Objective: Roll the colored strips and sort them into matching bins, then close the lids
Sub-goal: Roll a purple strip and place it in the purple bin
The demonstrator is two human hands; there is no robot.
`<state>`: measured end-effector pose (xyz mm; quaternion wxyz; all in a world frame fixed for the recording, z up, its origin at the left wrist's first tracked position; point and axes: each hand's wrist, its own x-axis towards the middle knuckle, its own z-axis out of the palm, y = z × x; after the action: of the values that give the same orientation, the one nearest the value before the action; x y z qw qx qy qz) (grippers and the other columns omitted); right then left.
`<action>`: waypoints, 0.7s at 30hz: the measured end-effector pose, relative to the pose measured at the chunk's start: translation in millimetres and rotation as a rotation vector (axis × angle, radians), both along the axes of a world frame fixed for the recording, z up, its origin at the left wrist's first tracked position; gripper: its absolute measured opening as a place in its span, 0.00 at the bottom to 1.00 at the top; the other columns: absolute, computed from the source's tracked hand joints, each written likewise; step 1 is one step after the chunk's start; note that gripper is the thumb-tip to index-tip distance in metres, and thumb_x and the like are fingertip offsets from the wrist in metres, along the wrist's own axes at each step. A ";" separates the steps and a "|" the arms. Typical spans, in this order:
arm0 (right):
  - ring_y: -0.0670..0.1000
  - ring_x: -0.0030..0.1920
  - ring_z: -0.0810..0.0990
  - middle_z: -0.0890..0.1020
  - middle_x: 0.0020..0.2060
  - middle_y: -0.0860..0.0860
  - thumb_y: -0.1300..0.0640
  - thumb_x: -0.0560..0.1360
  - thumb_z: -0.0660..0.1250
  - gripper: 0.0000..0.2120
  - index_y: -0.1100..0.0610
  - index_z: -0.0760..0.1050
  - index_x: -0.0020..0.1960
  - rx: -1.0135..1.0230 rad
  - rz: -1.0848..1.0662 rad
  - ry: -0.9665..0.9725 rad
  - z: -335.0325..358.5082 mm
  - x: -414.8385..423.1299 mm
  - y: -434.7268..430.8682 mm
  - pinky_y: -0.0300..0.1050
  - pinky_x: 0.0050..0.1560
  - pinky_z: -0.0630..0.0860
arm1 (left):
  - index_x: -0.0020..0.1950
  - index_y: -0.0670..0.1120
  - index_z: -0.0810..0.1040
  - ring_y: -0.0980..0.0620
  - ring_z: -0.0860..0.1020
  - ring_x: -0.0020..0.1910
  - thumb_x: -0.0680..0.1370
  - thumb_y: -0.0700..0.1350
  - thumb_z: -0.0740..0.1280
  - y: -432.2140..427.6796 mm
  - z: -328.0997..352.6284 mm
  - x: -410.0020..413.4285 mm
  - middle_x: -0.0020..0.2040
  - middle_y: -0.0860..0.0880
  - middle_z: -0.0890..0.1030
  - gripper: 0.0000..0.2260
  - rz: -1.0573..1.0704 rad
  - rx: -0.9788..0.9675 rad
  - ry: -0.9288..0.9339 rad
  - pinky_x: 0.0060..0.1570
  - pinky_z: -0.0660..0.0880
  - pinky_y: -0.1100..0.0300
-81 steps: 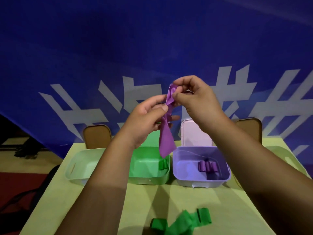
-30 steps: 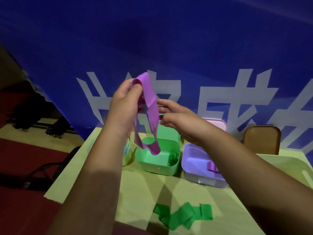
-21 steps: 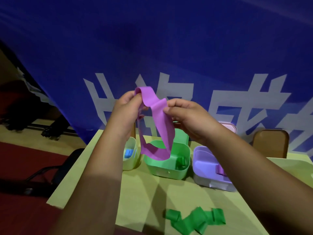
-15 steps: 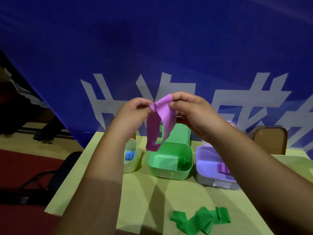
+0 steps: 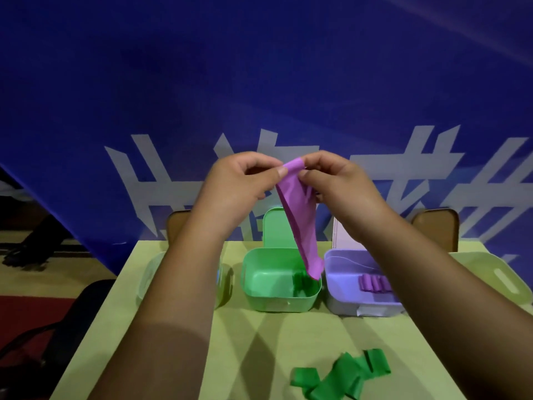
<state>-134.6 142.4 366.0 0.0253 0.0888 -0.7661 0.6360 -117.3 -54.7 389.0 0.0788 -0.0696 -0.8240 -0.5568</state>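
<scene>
Dim, bluish cast; arm shadows fan across table (image 5: 178, 327); soft focus throughout; wide-angle bending at edges; banner (image 5: 259, 67) streaked with faint glare.

The green bin (image 5: 277, 304) and the purple bin (image 5: 343, 307) stand side by side toward the far edge of the bench (image 5: 259, 347), both open from above; their raised lids (image 5: 275, 229) close the far side. A purple strip (image 5: 302, 223) hangs over the green bin's right rim. Crumpled green strips (image 5: 340, 379) lie by the near edge, with free bench between them and the bins

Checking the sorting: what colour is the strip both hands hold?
Purple; the strip shows best in the head view.
</scene>
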 end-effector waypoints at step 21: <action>0.60 0.53 0.85 0.88 0.47 0.52 0.52 0.82 0.72 0.04 0.49 0.85 0.53 0.052 0.045 0.148 4.6 -21.7 43.5 0.68 0.59 0.81 | 0.56 0.57 0.89 0.65 0.84 0.44 0.83 0.50 0.73 40.8 21.4 -19.3 0.45 0.60 0.87 0.05 -0.001 -0.173 0.072 0.41 0.79 0.70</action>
<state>-156.3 185.9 370.6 0.0652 0.1534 -0.7761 0.6082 -136.6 -13.8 410.4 0.1016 -0.0967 -0.8655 -0.4808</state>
